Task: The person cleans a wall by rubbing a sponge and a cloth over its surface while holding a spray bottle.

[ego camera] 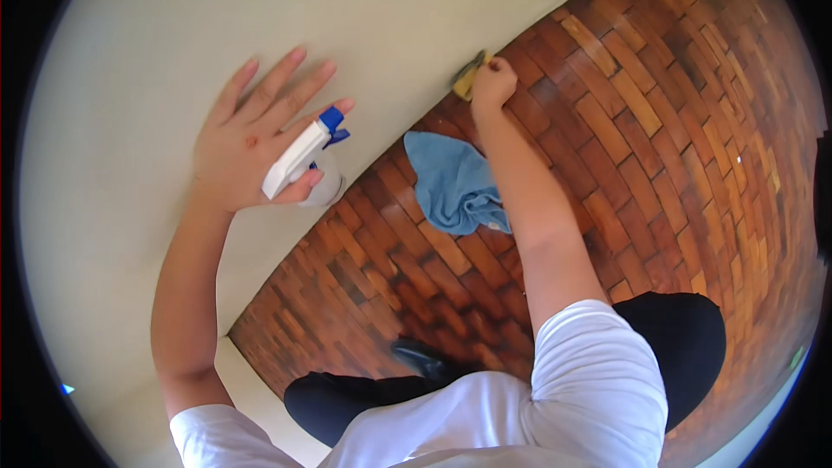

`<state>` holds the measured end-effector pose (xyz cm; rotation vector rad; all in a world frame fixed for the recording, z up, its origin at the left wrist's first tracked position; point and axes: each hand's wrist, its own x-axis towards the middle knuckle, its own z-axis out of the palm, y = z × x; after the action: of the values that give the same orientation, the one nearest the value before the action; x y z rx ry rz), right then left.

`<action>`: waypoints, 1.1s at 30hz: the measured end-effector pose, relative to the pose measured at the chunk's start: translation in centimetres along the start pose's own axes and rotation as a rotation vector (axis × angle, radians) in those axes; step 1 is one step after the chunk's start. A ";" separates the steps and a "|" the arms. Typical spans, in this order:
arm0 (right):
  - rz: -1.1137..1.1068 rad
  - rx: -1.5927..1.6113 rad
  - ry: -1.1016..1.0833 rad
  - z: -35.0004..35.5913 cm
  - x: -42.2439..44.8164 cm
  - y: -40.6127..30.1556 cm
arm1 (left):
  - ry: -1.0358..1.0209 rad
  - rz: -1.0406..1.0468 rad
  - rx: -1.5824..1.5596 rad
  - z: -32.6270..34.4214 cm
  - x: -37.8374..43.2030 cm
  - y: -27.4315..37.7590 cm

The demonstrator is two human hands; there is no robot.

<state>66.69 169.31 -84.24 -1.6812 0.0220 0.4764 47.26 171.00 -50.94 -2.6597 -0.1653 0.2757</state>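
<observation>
My left hand is up against the pale wall with its fingers spread. A white spray bottle with a blue nozzle and trigger is held at its neck in the crook of the thumb. The bottle's lower body shows partly beyond the thumb. Farther along, my right hand grips a yellow sponge with a dark scouring side. The sponge touches the foot of the wall where it meets the floor. A crumpled blue cloth lies on the floor, partly hidden by my right forearm.
The pale wall runs diagonally along the floor of reddish-brown, brick-shaped tiles. A wall corner is at lower left. My bent knees in dark trousers and a black shoe are close below.
</observation>
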 end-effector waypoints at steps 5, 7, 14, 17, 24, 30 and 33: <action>-0.069 0.005 -0.038 -0.1 -0.7 -1.2 | 0.033 0.011 0.035 0.0 0.3 0.1; -0.044 -0.047 -0.093 -0.8 -1.1 -2.0 | 0.042 0.007 0.032 0.1 -0.3 0.4; -0.048 -0.040 -0.052 -0.3 0.0 -0.4 | 0.080 0.029 -0.067 -0.5 0.0 0.0; 0.011 0.183 -0.011 -0.4 -0.7 0.3 | 0.113 0.061 -0.204 -0.3 0.4 0.1; 0.217 0.439 -0.076 -2.5 -6.9 1.8 | 0.009 -0.453 -1.231 6.2 0.2 7.8; 0.223 0.501 -0.103 -3.8 -5.8 1.4 | 0.102 -0.610 -1.234 8.0 1.0 9.9; 0.247 0.534 -0.151 -4.2 -6.0 1.1 | 0.090 -0.617 -1.292 7.5 1.8 10.6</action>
<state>62.18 163.66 -82.96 -1.1196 0.2293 0.7129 48.13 165.07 -62.63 -3.5667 -1.5441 -0.2718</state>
